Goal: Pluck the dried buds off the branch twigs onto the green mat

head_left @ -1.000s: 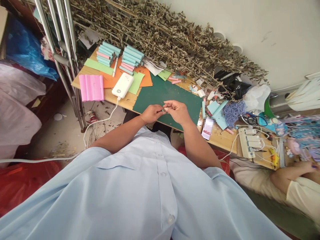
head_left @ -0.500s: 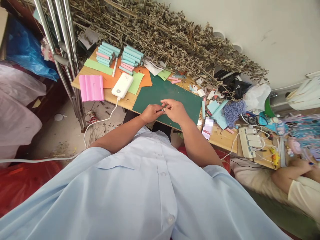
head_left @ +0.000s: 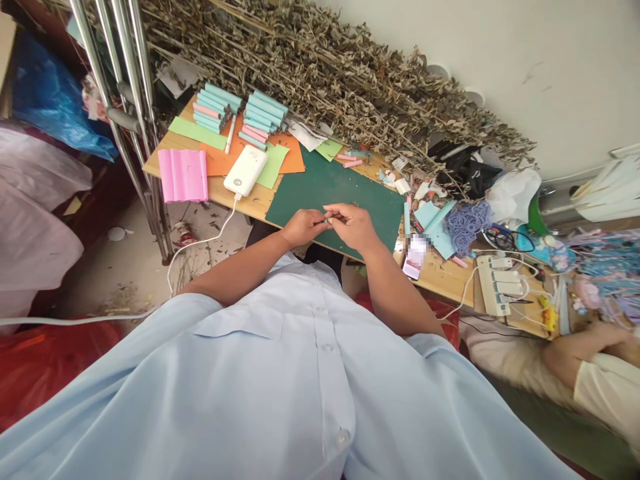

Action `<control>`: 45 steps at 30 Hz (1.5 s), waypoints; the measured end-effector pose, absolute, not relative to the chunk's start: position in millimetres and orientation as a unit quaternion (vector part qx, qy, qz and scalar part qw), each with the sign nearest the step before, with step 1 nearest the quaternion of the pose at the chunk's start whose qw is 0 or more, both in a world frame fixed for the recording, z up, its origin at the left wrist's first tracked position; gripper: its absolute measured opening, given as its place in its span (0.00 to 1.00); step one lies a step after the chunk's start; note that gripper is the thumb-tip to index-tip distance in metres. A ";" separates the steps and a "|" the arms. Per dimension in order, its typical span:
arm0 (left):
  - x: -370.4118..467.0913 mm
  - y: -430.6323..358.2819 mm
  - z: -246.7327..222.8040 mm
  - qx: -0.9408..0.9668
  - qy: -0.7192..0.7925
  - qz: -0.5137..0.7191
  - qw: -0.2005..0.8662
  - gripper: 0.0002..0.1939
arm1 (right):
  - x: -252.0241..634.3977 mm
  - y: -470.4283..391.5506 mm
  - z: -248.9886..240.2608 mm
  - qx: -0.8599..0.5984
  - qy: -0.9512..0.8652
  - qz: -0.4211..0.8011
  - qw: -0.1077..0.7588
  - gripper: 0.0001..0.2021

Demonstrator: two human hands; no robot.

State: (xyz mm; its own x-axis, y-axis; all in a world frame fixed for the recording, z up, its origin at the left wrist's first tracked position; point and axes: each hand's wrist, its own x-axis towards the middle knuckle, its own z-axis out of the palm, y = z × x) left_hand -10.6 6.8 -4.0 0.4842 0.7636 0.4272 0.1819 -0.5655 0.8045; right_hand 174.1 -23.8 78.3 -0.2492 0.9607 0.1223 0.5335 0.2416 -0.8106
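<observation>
Over the near edge of a dark green mat [head_left: 345, 183], my left hand [head_left: 304, 227] and my right hand [head_left: 353, 225] meet fingertip to fingertip. Both hands are closed in a pinch, and whatever lies between the fingertips is too small and hidden to make out. A white power bank [head_left: 245, 170] with a cable lies left of the mat. Behind it are stacked blue and pink paper rolls [head_left: 263, 113]. Pink folded paper [head_left: 183, 175] rests at the table's left edge.
Dried plant stalks [head_left: 325, 73] lie along the back. Right of the mat are a phone [head_left: 415, 257], purple yarn [head_left: 467, 223] and a power strip [head_left: 494, 285]. Metal crutches [head_left: 123, 120] stand at left. Another person's arm [head_left: 575, 353] shows at far right.
The fingers of my right hand have drawn down and closer together over the fingertips of my left hand. The small bluish bit between them no longer shows clearly.
</observation>
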 end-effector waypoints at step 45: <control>-12.2 3.5 0.4 0.786 0.307 0.400 0.358 0.17 | 167.6 -64.0 89.7 -0.525 -0.821 0.058 0.215 0.15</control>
